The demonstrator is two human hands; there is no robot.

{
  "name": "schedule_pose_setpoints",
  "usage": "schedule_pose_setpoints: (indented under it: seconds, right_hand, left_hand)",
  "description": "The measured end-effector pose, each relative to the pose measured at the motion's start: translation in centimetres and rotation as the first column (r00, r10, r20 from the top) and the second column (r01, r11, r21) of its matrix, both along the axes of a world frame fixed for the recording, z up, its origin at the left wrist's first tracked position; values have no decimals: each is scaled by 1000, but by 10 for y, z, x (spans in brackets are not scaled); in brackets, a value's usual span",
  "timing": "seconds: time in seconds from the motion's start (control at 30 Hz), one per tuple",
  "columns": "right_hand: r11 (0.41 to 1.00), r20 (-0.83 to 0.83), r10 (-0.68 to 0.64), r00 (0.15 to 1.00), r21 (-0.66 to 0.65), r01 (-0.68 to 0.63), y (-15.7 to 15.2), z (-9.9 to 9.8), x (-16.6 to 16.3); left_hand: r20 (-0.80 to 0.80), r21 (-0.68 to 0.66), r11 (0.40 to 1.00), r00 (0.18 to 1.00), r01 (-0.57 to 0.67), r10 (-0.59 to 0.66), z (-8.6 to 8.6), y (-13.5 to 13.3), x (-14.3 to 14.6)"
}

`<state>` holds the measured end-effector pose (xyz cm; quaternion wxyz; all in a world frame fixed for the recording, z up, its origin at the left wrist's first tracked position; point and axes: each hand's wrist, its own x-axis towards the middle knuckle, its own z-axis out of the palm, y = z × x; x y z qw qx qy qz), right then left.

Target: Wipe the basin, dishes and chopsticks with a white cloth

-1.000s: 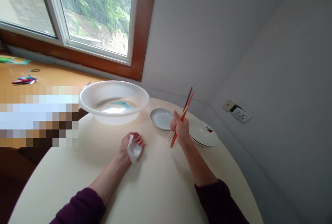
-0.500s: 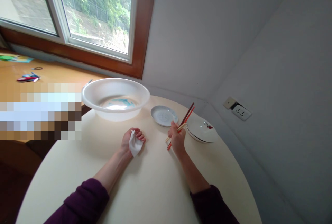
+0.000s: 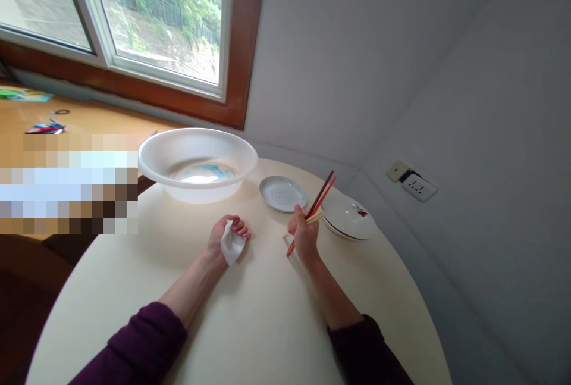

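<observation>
Resting palm up on the table, my left hand (image 3: 227, 236) has its fingers curled round a crumpled white tissue (image 3: 234, 244). My right hand (image 3: 305, 235) is closed round several chopsticks (image 3: 322, 192): dark brown, red and pale wooden ones. The pale ones cross the darker ones at an angle, and my fist hides the middle of the bundle. Just beyond that hand lies a small grey-white plate (image 3: 282, 193). To its right are white dishes (image 3: 350, 221), apparently stacked, with a red flower pattern on top.
A large translucent plastic basin (image 3: 198, 188) stands at the back left of the round cream table (image 3: 259, 325). Beyond it, a wooden desk (image 3: 98, 120) under the window holds small items. A wall socket (image 3: 418, 186) sits to the right.
The view has shifted slightly. In my right hand the pale chopsticks sit at a slightly different angle against the others. My left hand keeps the tissue in the same spot.
</observation>
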<state>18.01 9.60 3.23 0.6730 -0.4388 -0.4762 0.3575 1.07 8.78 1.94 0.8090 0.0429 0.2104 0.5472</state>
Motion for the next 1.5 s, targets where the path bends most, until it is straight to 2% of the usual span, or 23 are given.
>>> schedule_pose_setpoints:
  seconds: [0.7,1.5]
  right_hand:
    - [1000,-96,30,995,-3,-30,-2,1,1]
    - [999,-73,-1,997,34,4,-5,-6,-3]
  left_hand:
    - [-31,7,1000,1000,-1,1,1,-1,0]
    - [-37,-6,1000,999,-6,5,3,-1,1]
